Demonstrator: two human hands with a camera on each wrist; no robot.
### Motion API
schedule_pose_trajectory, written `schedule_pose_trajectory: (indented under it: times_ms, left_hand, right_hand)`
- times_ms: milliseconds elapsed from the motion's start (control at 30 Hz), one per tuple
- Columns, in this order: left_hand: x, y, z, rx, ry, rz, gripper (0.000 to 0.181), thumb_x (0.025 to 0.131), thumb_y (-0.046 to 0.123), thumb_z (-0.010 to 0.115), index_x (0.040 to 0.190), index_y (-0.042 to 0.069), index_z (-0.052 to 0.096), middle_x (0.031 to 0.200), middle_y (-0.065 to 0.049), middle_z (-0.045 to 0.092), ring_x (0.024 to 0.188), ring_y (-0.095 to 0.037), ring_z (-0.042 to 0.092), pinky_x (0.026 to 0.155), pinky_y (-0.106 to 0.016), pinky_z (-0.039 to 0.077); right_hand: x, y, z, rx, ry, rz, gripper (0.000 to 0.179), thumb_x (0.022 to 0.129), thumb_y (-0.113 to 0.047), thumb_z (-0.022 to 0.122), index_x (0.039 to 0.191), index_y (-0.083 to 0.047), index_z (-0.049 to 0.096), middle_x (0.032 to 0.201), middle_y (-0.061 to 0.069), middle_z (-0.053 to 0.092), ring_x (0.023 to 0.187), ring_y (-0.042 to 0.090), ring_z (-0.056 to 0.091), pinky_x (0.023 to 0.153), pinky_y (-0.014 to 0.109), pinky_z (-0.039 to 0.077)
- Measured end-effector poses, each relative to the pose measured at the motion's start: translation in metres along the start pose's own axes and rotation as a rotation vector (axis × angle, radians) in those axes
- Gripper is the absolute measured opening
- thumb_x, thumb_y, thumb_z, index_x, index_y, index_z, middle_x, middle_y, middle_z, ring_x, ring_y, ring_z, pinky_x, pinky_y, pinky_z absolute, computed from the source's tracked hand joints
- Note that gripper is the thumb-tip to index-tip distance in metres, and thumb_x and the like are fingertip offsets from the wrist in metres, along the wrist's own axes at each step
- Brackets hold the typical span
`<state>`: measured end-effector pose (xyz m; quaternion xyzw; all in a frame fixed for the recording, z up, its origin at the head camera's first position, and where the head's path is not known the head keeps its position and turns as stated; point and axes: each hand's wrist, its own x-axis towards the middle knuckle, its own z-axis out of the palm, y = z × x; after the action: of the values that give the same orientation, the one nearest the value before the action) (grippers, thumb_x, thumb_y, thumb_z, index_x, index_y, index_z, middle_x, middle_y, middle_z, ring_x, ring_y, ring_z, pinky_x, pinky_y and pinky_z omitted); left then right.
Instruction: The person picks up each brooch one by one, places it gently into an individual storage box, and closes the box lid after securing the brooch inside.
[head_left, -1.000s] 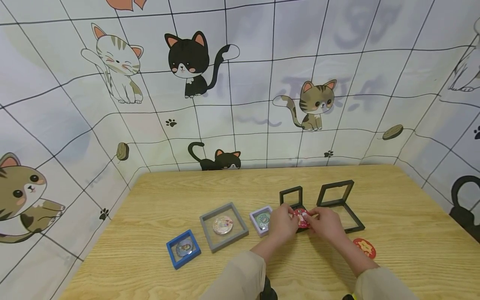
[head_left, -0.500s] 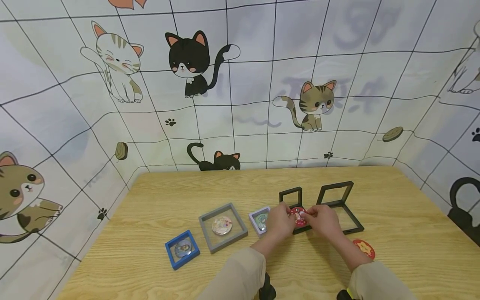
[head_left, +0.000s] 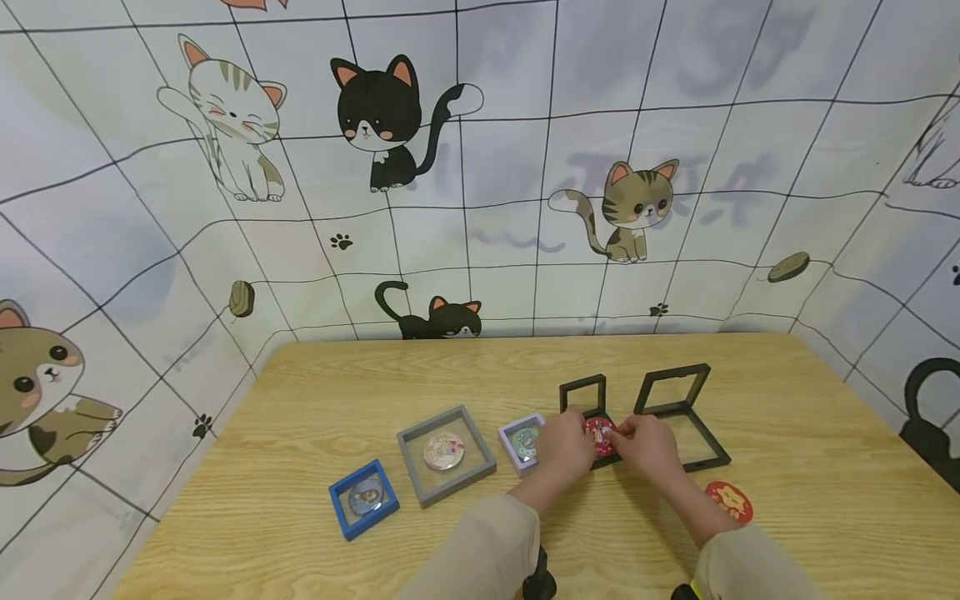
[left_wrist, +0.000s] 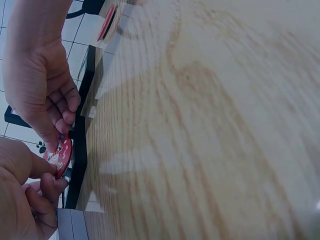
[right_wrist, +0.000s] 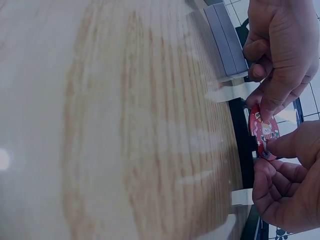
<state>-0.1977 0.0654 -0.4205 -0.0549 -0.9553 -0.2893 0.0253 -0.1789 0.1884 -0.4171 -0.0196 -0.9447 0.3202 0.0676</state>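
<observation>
A round red badge [head_left: 599,435] with a printed picture lies over the lower half of a small black display frame [head_left: 582,382], whose other half stands raised behind it. At the badge's left edge my left hand [head_left: 564,448] pinches it between thumb and fingers. My right hand [head_left: 649,450] pinches the opposite edge. In the left wrist view, the badge [left_wrist: 62,156] sits tilted at the black frame's rim [left_wrist: 76,182], both thumbs on its face. From the right wrist view, the badge [right_wrist: 263,131] appears between the two hands; the fingertips behind it are partly hidden.
A larger black frame [head_left: 708,437] stands open at the right, with a red disc with a yellow star shape [head_left: 729,502] nearer me. Leftward lie a lilac frame [head_left: 512,450], a grey frame [head_left: 427,492] and a blue frame [head_left: 360,527], each holding a round badge.
The badge has gone from tilted up to lying flatter over the small black frame, both hands staying on it. The head view has shifted slightly.
</observation>
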Motion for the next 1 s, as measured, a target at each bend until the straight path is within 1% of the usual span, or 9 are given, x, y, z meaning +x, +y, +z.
schedule_pose_trajectory:
  times_ms: [333, 433, 567, 700, 833, 900, 1000]
  left_hand:
    - [0.0013, 0.0015, 0.0037, 0.057, 0.014, 0.02, 0.014, 0.078, 0.019, 0.066, 0.073, 0.013, 0.054, 0.059, 0.001, 0.053, 0.052, -0.014, 0.051, 0.043, -0.028, 0.036]
    - [0.0017, 0.0016, 0.0055, 0.087, 0.019, 0.027, 0.014, 0.078, 0.019, 0.066, 0.073, 0.013, 0.055, 0.059, 0.0, 0.054, 0.052, -0.015, 0.051, 0.042, -0.029, 0.036]
    - [0.0014, 0.0026, 0.0065, 0.144, 0.01, 0.026, 0.013, 0.078, 0.02, 0.066, 0.076, 0.012, 0.056, 0.061, -0.001, 0.055, 0.052, -0.015, 0.053, 0.041, -0.029, 0.038]
    - [0.0012, 0.0043, 0.0063, 0.19, -0.004, 0.011, 0.013, 0.074, 0.017, 0.069, 0.082, 0.011, 0.061, 0.065, -0.003, 0.057, 0.055, -0.016, 0.055, 0.042, -0.03, 0.039]
    - [0.0019, 0.0054, 0.0073, 0.235, -0.017, -0.003, 0.011, 0.069, 0.015, 0.071, 0.076, 0.012, 0.063, 0.066, -0.001, 0.057, 0.054, -0.014, 0.053, 0.042, -0.029, 0.039]
    - [0.0024, 0.0057, 0.0079, 0.258, -0.023, -0.004, 0.011, 0.069, 0.017, 0.072, 0.071, 0.011, 0.062, 0.066, 0.0, 0.057, 0.054, -0.013, 0.052, 0.041, -0.029, 0.039]
    - [0.0029, 0.0055, 0.0086, 0.274, -0.02, 0.004, 0.013, 0.068, 0.019, 0.072, 0.068, 0.011, 0.062, 0.065, 0.0, 0.057, 0.053, -0.012, 0.052, 0.041, -0.028, 0.039]
  right_hand:
    - [0.0006, 0.0035, 0.0033, -0.01, 0.012, -0.006, 0.018, 0.08, -0.012, 0.063, 0.07, 0.003, 0.062, 0.056, 0.001, 0.052, 0.052, 0.014, 0.044, 0.048, 0.027, 0.035]
    - [0.0007, 0.0043, 0.0041, -0.011, 0.018, -0.009, 0.017, 0.079, -0.012, 0.064, 0.069, 0.002, 0.061, 0.055, 0.001, 0.052, 0.051, 0.014, 0.043, 0.047, 0.027, 0.034]
    - [0.0008, 0.005, 0.0054, -0.012, 0.022, -0.015, 0.016, 0.078, -0.009, 0.064, 0.069, 0.003, 0.061, 0.056, 0.003, 0.053, 0.051, 0.014, 0.044, 0.046, 0.027, 0.034]
    - [0.0007, 0.0053, 0.0064, -0.021, 0.03, -0.027, 0.015, 0.077, -0.008, 0.065, 0.07, 0.005, 0.062, 0.058, 0.004, 0.054, 0.052, 0.015, 0.045, 0.047, 0.027, 0.035]
    - [0.0012, 0.0065, 0.0078, -0.018, 0.039, -0.031, 0.014, 0.075, -0.007, 0.066, 0.07, 0.006, 0.062, 0.058, 0.005, 0.056, 0.053, 0.016, 0.046, 0.047, 0.027, 0.036]
    - [0.0015, 0.0072, 0.0086, -0.015, 0.043, -0.029, 0.014, 0.075, -0.006, 0.066, 0.071, 0.006, 0.063, 0.059, 0.005, 0.056, 0.052, 0.016, 0.046, 0.047, 0.027, 0.036]
    - [0.0015, 0.0077, 0.0092, -0.011, 0.042, -0.023, 0.013, 0.074, -0.006, 0.067, 0.072, 0.006, 0.063, 0.058, 0.005, 0.057, 0.052, 0.015, 0.047, 0.047, 0.027, 0.037]
